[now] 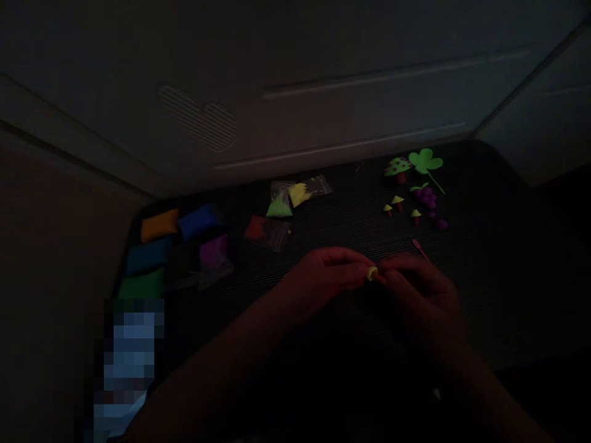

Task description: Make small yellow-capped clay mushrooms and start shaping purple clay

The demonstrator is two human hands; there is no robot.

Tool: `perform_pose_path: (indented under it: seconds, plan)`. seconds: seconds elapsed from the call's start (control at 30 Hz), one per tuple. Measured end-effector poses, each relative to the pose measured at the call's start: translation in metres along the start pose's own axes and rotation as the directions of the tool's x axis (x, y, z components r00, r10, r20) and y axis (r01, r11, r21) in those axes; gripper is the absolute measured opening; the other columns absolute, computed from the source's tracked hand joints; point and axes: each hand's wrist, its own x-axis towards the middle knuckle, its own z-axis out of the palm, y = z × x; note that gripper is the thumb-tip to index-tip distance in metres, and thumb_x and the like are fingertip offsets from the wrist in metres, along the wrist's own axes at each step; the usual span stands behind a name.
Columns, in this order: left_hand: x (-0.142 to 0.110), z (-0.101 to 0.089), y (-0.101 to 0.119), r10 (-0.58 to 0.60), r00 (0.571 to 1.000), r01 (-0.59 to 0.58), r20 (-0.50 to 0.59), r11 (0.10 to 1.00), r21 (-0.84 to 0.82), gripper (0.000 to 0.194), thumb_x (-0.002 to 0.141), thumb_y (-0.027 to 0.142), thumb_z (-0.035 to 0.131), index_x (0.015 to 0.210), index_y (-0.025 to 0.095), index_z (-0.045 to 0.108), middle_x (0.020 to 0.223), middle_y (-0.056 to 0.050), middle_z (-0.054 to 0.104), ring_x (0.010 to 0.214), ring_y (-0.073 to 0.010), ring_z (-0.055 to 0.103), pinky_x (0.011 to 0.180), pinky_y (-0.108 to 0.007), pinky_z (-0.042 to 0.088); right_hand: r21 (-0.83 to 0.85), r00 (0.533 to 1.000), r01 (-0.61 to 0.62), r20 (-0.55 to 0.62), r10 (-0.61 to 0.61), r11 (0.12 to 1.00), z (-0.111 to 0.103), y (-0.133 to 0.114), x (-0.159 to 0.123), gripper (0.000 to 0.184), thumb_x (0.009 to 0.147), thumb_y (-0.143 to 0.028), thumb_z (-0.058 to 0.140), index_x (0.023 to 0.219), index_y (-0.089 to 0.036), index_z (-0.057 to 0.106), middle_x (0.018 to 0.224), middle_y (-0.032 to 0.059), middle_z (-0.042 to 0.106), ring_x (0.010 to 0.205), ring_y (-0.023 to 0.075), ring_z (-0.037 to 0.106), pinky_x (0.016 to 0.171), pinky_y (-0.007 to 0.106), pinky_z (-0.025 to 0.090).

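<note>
My left hand is closed, its thumb and fingers pinching a small yellow clay mushroom cap. Between the fingertips of my right hand is a thin reddish-brown clay stem, whose end meets the hollow side of the cap. Whether the two pieces are joined, I cannot tell in this dim light. Beyond my right hand lies a pink modelling tool. Farther back are little yellow-capped clay mushrooms, a larger green-capped mushroom with dots, a green clay clover and purple clay grapes.
Bags of green clay, yellow clay and red-brown clay lie at the middle back of the dark table. At the left are several more packets, including orange, blue and purple. A pale panelled surface rises behind.
</note>
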Motion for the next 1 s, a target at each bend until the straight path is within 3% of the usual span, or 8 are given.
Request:
perform_pose_path:
  seconds: [0.4,0.73,0.9,1.0]
  plan:
    - [0.003,-0.005,-0.005,-0.037,0.997,0.041,0.075,0.998,-0.042,0.015,0.059,0.02,0.076,0.067,0.014,0.066,0.07,-0.001,0.064,0.069,-0.0104,0.057,0.07,-0.026,0.04,-0.013,0.991,-0.055,0.121,0.056,0.998,-0.002,-0.001,0.001,0.011,0.079,-0.019,0.061,0.082,-0.028,0.066,0.078,-0.0052,0.064,0.074,0.0078,0.059,0.067,0.019,0.044]
    - [0.002,-0.009,0.0,-0.033,0.996,0.027,0.089,0.997,0.069,0.01,0.06,0.016,0.074,0.067,0.013,0.066,0.067,-0.001,0.066,0.066,-0.01,0.059,0.069,-0.024,0.041,-0.075,0.981,-0.068,0.177,0.08,0.995,-0.005,-0.003,0.002,0.007,0.078,-0.023,0.062,0.08,-0.029,0.067,0.08,-0.0057,0.066,0.08,0.0098,0.06,0.087,0.026,0.04]
    - [0.0,-0.008,0.005,-0.075,0.996,0.067,0.047,0.985,0.157,0.009,0.06,0.016,0.074,0.066,0.015,0.066,0.068,0.001,0.067,0.065,-0.009,0.059,0.067,-0.023,0.042,-0.104,0.984,-0.034,0.173,0.052,0.994,-0.004,-0.003,0.002,0.007,0.079,-0.024,0.061,0.08,-0.029,0.066,0.079,-0.0055,0.066,0.078,0.0101,0.06,0.085,0.026,0.041]
    - [-0.003,-0.01,0.013,-0.034,0.999,0.031,0.004,0.958,0.287,0.008,0.062,0.016,0.073,0.068,0.017,0.067,0.07,0.002,0.068,0.067,-0.0085,0.06,0.067,-0.021,0.042,-0.125,0.986,-0.028,0.162,0.049,0.992,-0.003,-0.002,0.001,0.01,0.082,-0.024,0.057,0.086,-0.03,0.065,0.082,-0.0055,0.065,0.079,0.0096,0.06,0.08,0.024,0.043]
